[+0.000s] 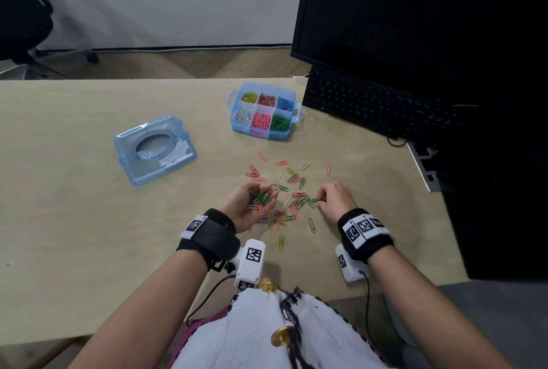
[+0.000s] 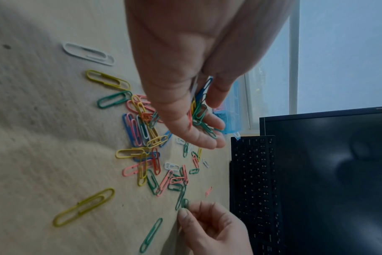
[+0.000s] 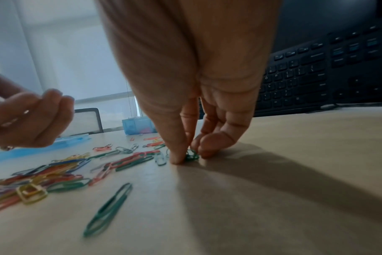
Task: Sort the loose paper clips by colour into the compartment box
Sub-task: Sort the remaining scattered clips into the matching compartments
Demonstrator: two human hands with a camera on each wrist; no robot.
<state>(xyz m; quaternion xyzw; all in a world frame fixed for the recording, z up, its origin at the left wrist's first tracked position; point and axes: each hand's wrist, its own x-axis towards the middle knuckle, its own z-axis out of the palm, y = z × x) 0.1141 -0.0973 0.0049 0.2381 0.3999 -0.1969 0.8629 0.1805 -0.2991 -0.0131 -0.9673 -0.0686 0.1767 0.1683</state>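
Nearest the viewer, two bare forearms wearing wrist cameras reach over a pale wooden table (image 1: 74, 220). The right hand (image 1: 335, 201) is palm down, its thumb and forefinger tips pressed to the table with a green clip (image 3: 191, 156) caught between them; this grip is almost closed, and the clip looks lifted at one end. The left hand (image 1: 252, 205) sits just to the left of that grip, palm up and cupped, fingers loosely curled around a small bunch of mostly green clips (image 1: 261, 199), with at least one blue and one yellow among them in the left wrist view.

Between and just beyond the two hands lies the loose scatter of clips (image 1: 284, 190): pink, green, yellow, white and blue, overlapping and pointing in all directions. One more green clip (image 3: 108, 209) lies alone just on the near side of the right grip, its long axis running toward the viewer.

The move ahead seems to be a short one: carry the pinched clip leftward into the waiting left palm, which is the nearer hand.

Well beyond the scatter stands the blue compartment box (image 1: 264, 131), six compartments already holding sorted colours, green in its near right compartment. Its lid (image 1: 154, 149) lies apart to the left. A dark keyboard (image 1: 379, 107) and monitor (image 1: 415, 12) fill the far right.
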